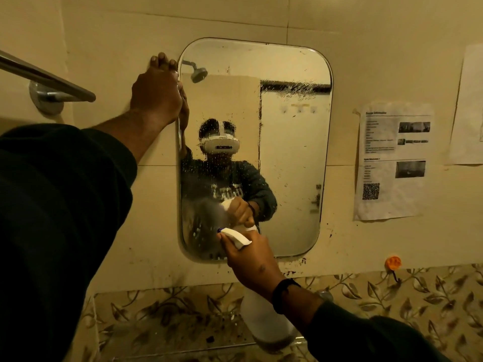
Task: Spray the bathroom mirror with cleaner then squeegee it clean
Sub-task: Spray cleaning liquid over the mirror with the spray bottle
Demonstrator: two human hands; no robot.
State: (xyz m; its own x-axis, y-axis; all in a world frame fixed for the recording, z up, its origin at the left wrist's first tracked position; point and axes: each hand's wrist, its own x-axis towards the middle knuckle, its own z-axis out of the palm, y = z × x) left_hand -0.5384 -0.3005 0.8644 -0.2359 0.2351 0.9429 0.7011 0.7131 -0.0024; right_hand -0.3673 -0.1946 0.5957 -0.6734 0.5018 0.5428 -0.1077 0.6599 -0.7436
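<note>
Mirror (pixel 287 152), rounded, droplet-speckled, left hand (pixel 156 95) fingers gripping its edge, right hand (pixel 251 259) clenching white spray bottle (pixel 264 322).

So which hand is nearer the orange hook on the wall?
Right. The right hand holds the spray bottle left of the orange hook; the left hand grips the mirror's upper left edge.

Person at the glass: dark sleeves, dark wristband, white headset in reflection.

Left sleeve (pixel 60 218) dark, near black, loose and bulky, cuff bunched partway up the forearm; left hand (pixel 156 94) bare, no ring or band seen. Right sleeve (pixel 366 338) same dark cloth, cuff ending short of the wrist. Dark wristband (pixel 283 293) sits on the right wrist, just behind the bare right hand (pixel 252 259). Reflection shows a dark top with pale lettering across the chest, unreadable, and a white headset (pixel 220 143) strapped over the head.
</note>
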